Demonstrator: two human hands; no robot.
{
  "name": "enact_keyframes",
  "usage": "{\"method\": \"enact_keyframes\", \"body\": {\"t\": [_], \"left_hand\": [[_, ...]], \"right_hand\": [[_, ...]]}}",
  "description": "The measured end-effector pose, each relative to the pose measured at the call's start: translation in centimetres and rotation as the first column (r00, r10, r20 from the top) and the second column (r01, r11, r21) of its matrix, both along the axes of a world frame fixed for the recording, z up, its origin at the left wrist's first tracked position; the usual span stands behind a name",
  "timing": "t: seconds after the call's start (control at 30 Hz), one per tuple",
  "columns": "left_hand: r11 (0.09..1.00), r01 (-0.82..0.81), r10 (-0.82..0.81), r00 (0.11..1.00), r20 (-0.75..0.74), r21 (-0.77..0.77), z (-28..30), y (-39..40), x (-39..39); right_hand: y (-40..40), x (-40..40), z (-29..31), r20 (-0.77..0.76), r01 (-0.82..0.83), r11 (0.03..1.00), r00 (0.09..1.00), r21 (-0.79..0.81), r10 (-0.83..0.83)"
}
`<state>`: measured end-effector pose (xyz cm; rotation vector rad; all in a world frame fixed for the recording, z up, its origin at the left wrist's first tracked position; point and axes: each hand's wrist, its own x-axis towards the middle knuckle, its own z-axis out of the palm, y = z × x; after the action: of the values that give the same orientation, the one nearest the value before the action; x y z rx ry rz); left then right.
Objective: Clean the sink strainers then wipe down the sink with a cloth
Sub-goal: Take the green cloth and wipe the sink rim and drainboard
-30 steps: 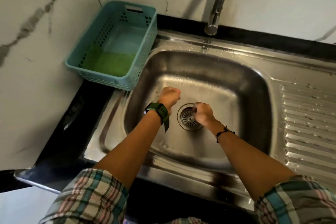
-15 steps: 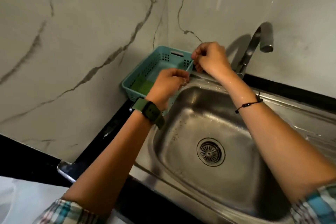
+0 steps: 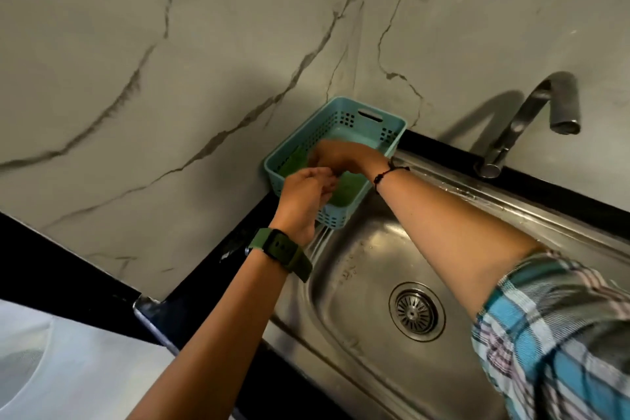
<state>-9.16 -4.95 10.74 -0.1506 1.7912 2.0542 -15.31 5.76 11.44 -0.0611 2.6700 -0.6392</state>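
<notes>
The steel sink [image 3: 354, 286] has a round metal strainer [image 3: 416, 312] seated in its drain. A teal plastic basket [image 3: 341, 121] stands at the sink's back left corner, with a green cloth [image 3: 349, 193] lying inside. My right hand [image 3: 344, 157] reaches down into the basket and rests over the cloth; its fingertips are hidden. My left hand [image 3: 305, 193], with a green watch on the wrist, hovers at the basket's near edge with curled fingers that meet the right hand's. Whether either hand grips the cloth cannot be told.
A curved metal faucet [image 3: 526, 114] rises at the back right of the sink. Marble wall panels close in behind and to the left. A black counter strip [image 3: 218, 269] runs along the sink's left side. A white surface [image 3: 68, 372] lies at the lower left.
Both hands left the strainer in the drain, rose toward the back left and have now dropped into the teal basket. The view swung up and left.
</notes>
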Motion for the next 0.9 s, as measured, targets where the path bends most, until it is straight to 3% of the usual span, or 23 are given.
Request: {"method": "enact_keyframes", "body": {"t": [0.1,0.17,0.33,0.4,0.53,0.6,0.67,0.73,0.83,0.9], "left_hand": [[0.996,-0.04,0.039,0.999,0.02,0.081,-0.6,-0.4,-0.2],[0.989,-0.076,0.07,0.996,0.049,0.127,-0.9,-0.6,-0.4],[0.972,-0.101,0.083,0.992,0.094,0.211,-1.2,-0.8,-0.1],[0.975,-0.086,0.069,0.994,0.087,0.206,-1.0,-0.8,-0.1],[0.974,-0.074,0.06,0.996,0.073,0.214,-0.6,-1.0,0.0],[0.974,-0.083,0.072,0.996,0.058,0.212,-0.4,-1.1,0.0],[0.975,-0.091,0.087,0.996,0.027,0.203,0.0,-0.9,0.2],[0.984,-0.079,0.093,0.993,-0.076,0.163,0.7,-0.5,0.4],[0.991,0.009,0.028,0.964,-0.265,0.137,2.2,0.3,1.5],[0.98,0.113,-0.06,0.954,-0.294,0.166,2.9,1.1,2.5]], "right_hand": [[0.5,0.2,-1.9,-0.032,0.041,0.992,0.999,0.117,-0.037],[0.6,0.1,-3.0,-0.099,-0.011,0.988,0.995,0.151,0.026],[0.0,0.3,-3.6,-0.092,-0.009,1.0,0.996,0.008,0.01],[-0.1,-0.1,-3.0,-0.083,0.006,1.0,0.997,0.026,-0.004],[1.6,-0.4,-1.3,-0.255,0.157,0.97,0.945,-0.188,-0.203],[2.7,0.5,0.1,-0.248,0.258,0.856,0.884,-0.447,-0.396],[3.6,2.1,2.0,-0.124,0.313,0.618,0.82,-0.721,-0.559],[4.4,4.2,4.2,0.021,0.302,0.347,0.78,-0.888,-0.625],[5.5,8.3,5.9,0.294,0.359,-0.01,0.748,-0.933,-0.595],[5.8,11.4,5.8,0.368,0.392,-0.096,0.71,-0.915,-0.601]]}}
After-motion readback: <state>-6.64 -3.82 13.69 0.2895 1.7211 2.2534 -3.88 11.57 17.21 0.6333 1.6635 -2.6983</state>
